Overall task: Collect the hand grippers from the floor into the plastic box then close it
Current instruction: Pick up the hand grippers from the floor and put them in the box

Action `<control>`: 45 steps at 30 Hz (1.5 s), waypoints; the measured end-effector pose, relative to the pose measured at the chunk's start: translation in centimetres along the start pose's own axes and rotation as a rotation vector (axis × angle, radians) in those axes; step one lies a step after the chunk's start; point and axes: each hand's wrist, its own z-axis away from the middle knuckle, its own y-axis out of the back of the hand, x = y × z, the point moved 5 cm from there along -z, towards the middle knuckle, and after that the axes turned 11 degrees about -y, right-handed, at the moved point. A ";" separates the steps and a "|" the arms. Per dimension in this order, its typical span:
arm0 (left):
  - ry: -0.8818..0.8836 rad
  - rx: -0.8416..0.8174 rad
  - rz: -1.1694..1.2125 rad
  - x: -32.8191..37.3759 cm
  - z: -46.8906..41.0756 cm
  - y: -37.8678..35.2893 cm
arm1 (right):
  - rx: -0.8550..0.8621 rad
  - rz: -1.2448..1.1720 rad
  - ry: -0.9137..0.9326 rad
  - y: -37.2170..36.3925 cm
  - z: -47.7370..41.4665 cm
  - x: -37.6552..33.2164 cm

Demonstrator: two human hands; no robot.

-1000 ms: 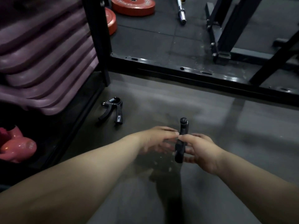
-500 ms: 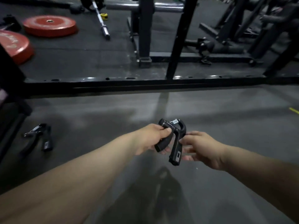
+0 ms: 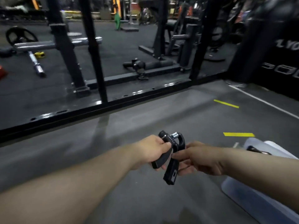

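Note:
A black hand gripper with a metal spring at its top hangs above the grey floor, held between both hands. My left hand is closed around its left handle. My right hand pinches the right handle from the side. A pale translucent plastic box sits on the floor at the lower right, largely hidden behind my right forearm. Something dark with a metal part shows inside the box; I cannot tell what it is.
A black steel rack base beam crosses the floor ahead, with uprights rising from it. A barbell lies at the far left. Yellow tape marks and a white line mark the floor to the right.
The view has swung to the right: the second hand gripper and red plates on the left have left the view, and the plastic box has come in at the right. Both hands still hold the gripper.

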 end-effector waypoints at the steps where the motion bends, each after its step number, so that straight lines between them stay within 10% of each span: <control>1: 0.001 -0.003 -0.016 1.2 -0.9 -1.7 | 0.035 0.009 -0.005 2.1 0.4 0.7; 21: -0.115 -0.027 -0.016 14.5 -13.3 -30.7 | 0.300 -0.010 -0.072 30.5 14.0 15.5; 45: -0.081 -0.356 -0.553 14.5 -16.4 -45.6 | 0.337 -0.019 -0.118 36.2 13.4 24.0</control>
